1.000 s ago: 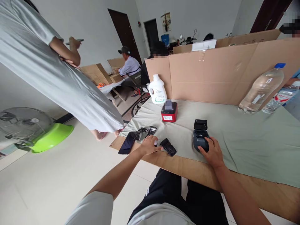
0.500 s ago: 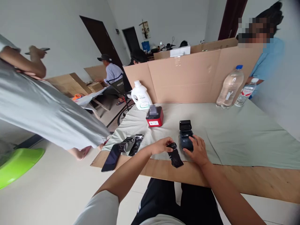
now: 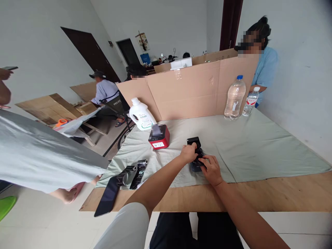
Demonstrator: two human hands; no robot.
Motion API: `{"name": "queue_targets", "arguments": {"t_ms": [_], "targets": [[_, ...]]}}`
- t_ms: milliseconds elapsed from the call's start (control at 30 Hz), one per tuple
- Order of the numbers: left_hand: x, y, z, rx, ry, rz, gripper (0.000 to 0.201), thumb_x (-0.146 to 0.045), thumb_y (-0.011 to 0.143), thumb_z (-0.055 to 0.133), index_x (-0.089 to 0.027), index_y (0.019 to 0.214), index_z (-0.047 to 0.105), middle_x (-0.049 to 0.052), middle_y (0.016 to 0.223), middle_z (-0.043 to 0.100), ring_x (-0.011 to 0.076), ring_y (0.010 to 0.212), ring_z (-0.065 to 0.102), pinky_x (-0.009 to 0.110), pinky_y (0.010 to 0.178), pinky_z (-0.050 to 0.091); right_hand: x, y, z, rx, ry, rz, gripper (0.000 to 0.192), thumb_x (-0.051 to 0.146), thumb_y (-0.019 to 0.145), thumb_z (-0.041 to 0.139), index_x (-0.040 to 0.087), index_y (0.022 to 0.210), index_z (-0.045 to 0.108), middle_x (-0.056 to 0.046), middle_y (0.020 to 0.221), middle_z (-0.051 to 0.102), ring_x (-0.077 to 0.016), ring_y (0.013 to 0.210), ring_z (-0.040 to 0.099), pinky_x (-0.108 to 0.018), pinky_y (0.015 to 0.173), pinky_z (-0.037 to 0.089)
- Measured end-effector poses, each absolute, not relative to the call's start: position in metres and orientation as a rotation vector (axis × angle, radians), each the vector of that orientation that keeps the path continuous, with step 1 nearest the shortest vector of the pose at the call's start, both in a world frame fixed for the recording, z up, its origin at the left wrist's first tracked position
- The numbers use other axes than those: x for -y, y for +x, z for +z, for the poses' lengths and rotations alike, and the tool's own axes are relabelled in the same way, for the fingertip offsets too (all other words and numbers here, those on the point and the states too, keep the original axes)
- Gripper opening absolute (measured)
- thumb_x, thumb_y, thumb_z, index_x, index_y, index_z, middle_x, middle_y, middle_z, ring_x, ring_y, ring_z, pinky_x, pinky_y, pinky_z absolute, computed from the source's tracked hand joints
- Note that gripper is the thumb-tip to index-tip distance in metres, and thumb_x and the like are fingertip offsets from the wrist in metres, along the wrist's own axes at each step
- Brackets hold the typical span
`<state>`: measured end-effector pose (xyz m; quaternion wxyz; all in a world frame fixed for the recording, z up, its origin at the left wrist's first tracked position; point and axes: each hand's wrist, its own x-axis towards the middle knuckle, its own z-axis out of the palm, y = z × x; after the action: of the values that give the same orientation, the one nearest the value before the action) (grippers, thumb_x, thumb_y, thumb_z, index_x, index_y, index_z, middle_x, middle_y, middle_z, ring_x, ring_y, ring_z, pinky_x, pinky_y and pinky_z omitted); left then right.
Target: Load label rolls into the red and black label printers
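A small dark portable printer [image 3: 196, 168] lies on the cloth in front of me with its lid [image 3: 194, 140] flipped up. Over its open bay, my left hand [image 3: 188, 153] is closed with its fingertips on a black roll of strip material [image 3: 199, 152]. From the other side, my right hand [image 3: 211, 169] has its thumb and fingers pinched at the strip's lower end, against the printer body. My fingers hide part of the roll, so how deep it sits in the bay is unclear. More black rolls [image 3: 141, 171] with loose tails lie to the left.
A phone [image 3: 107, 197] rests at the table's front left edge. Behind are a red-and-black box [image 3: 159, 137], a white detergent bottle [image 3: 142, 116] and a cardboard partition [image 3: 184, 93]. Two water bottles, one large [image 3: 234, 100], stand at the right. Several people are nearby.
My left hand has carried the black roll from beside the printer to over its open bay. My right hand has shifted from the printer's side onto the strip. The view has turned slightly right.
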<state>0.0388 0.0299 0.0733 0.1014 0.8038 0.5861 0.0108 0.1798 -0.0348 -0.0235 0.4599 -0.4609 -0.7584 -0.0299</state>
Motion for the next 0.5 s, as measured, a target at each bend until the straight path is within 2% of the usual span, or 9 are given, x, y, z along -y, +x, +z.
{"name": "queue_targets", "arguments": {"t_ms": [200,300,400,500], "targets": [[-0.031,0.038,0.057,-1.683,2.501,0.149,0.016,-0.022,0.078,0.063,-0.019,0.094,0.063,0.011,0.11,0.061,0.0297,0.11,0.051,0.042,0.093,0.038,0.034,0.177,-0.021,1.854,-1.194,0.0,0.034,0.019,0.087,0.045,0.026,0.111,0.067,-0.009,0.104,0.058,-0.0238,0.098,0.05,-0.044,0.088,0.047],[-0.035,0.037,0.053,-1.648,2.481,0.163,0.01,-0.021,0.079,0.062,-0.02,0.087,0.067,0.01,0.102,0.064,0.0296,0.108,0.051,0.044,0.096,0.035,0.034,0.177,-0.02,1.865,-1.192,0.007,0.034,0.019,0.087,0.045,0.025,0.114,0.066,-0.009,0.105,0.059,-0.0242,0.098,0.05,-0.044,0.088,0.047],[-0.036,0.033,0.056,-1.616,2.463,0.164,0.014,-0.019,0.081,0.057,-0.021,0.085,0.07,0.008,0.097,0.067,0.0284,0.106,0.053,0.045,0.096,0.035,0.034,0.178,-0.021,1.868,-1.184,0.005,0.034,0.018,0.087,0.045,0.023,0.113,0.066,-0.01,0.105,0.058,-0.024,0.098,0.05,-0.043,0.089,0.048],[-0.038,0.024,0.063,-1.727,2.365,0.449,0.02,-0.021,0.085,0.052,-0.022,0.094,0.069,0.007,0.103,0.066,0.0265,0.108,0.053,0.043,0.099,0.035,0.035,0.177,-0.023,1.857,-1.175,-0.01,0.03,0.021,0.086,0.05,0.021,0.111,0.065,-0.011,0.111,0.056,-0.0245,0.101,0.05,-0.043,0.089,0.049]]}}
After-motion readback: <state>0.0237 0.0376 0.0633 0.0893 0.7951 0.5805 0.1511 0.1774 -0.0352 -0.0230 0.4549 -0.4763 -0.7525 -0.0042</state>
